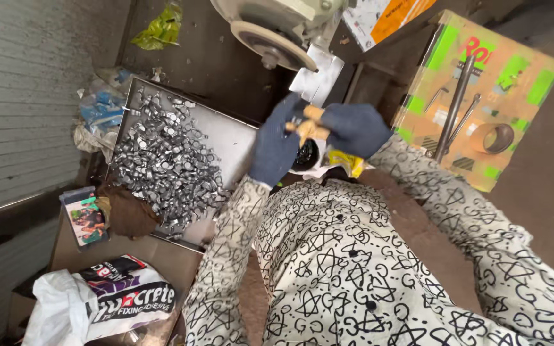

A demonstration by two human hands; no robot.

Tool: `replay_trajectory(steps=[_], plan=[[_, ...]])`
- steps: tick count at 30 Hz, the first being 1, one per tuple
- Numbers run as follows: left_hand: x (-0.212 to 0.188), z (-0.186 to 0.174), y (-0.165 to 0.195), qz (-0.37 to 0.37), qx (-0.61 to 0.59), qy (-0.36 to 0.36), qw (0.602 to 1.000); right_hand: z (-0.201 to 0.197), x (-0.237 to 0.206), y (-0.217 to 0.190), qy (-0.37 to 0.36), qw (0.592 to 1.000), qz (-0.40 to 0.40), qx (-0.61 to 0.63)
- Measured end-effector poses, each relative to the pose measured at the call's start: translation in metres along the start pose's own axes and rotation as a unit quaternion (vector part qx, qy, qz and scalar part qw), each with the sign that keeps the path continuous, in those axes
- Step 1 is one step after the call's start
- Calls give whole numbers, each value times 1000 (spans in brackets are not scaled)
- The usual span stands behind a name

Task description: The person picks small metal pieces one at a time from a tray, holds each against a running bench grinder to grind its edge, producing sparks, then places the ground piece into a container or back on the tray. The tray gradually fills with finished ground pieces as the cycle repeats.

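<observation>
A small tan piece is clamped between both gloved hands, left hand and right hand, just below the grinding wheel.

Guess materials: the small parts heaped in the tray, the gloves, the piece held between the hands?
Small parts: likely bare metal, silvery with glints. Gloves: dark blue knit fabric, matte, on left hand and right hand. Held piece: tan-yellow, perhaps brass or wood; too small to tell. Tray: dull grey sheet metal.
</observation>
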State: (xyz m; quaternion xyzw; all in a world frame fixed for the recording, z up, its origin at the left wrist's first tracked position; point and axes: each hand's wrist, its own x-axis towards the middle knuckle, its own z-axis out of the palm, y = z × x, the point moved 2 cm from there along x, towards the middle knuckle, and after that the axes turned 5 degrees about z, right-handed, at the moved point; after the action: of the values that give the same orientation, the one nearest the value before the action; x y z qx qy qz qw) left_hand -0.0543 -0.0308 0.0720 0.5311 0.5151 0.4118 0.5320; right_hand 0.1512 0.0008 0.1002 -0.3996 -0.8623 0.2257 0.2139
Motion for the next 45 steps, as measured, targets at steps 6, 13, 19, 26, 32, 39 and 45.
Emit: replay_trajectory(steps=[6, 13, 19, 26, 32, 39, 45], plan=[[66, 16, 24, 196, 483, 102, 847, -22, 35, 38, 65, 990, 17, -124], [88, 27, -20, 152, 605, 80, 777, -28, 51, 64, 9, 994, 14, -109], [70, 46, -18, 156, 598, 133, 775, -39, 90, 98, -111, 974, -181, -74], [77, 42, -16, 163, 561, 133, 801, -39, 97, 101, -142, 970, -181, -77], [35, 53, -6, 250, 516, 67, 817, 16, 0, 53, 192, 906, 187, 327], [0, -96, -49, -79, 682, 432, 585, 90, -89, 1, 23, 428, 386, 817], [0, -118, -101, -178, 624, 68, 758, 91, -59, -34, -41, 835, 314, 450]])
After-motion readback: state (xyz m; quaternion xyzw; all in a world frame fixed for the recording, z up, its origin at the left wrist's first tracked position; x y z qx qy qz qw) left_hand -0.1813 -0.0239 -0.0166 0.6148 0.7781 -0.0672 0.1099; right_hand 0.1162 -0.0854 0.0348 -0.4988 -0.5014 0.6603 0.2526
